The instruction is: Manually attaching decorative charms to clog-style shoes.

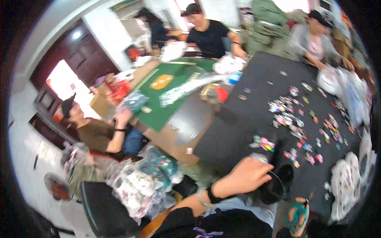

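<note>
My left hand (248, 174) reaches over the near edge of the black-covered table (230, 127), a dark band and a bracelet at its wrist. Its fingers are bent together at a dark, rounded thing (274, 188) whose kind I cannot make out. A shiny silvery round piece (258, 158) shows just beyond the knuckles. Low at the right, my right hand (303, 222) is closed around a teal looped thing (294, 217), perhaps a tool handle; blur hides its kind. Small colourful charm-like pieces (264, 143) lie just past my left hand.
Many small coloured pieces (289, 115) spread over the table's right half. White plastic bags (344, 186) stand along the right edge. Clear bags of goods (133, 184) rest on a black chair (107, 210) at my left. Several people sit around a green mat (170, 87) and the tables.
</note>
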Tool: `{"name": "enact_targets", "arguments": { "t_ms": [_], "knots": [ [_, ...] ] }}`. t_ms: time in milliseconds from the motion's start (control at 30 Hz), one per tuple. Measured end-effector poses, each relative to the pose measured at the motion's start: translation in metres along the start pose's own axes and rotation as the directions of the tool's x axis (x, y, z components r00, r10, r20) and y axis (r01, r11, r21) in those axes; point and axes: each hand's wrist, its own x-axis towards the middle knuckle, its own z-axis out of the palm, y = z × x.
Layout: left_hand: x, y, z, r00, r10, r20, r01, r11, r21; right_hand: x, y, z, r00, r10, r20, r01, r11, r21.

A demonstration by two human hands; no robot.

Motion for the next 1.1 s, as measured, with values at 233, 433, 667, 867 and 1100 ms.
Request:
{"name": "enact_targets", "arguments": {
  "t_ms": [233,433,667,867,1100],
  "knots": [
    [0.026,-0.015,-0.048,0.988,-0.144,0.049,0.151,0.963,-0.223,-0.014,-0.007,0.0,0.997,-0.003,-0.082,0.008,0.998,0.064],
    [0.057,-0.017,-0.031,0.937,0.146,0.316,-0.138,0.989,-0.046,-0.018,-0.008,-0.004,0.998,0.031,-0.054,-0.028,0.998,0.048],
    [0.085,-0.024,-0.025,0.836,0.195,0.512,-0.207,0.978,-0.036,-0.019,-0.005,-0.008,0.999,0.034,-0.039,-0.033,0.999,0.016],
    [0.081,-0.016,-0.074,0.935,-0.119,0.335,0.229,0.922,-0.311,-0.019,0.001,-0.011,0.996,0.07,0.046,-0.071,0.997,0.011],
    [0.049,0.014,-0.075,0.889,-0.263,0.374,0.436,0.736,-0.519,-0.015,0.0,-0.011,0.983,0.078,0.167,-0.083,0.996,0.025]
  ]
}}
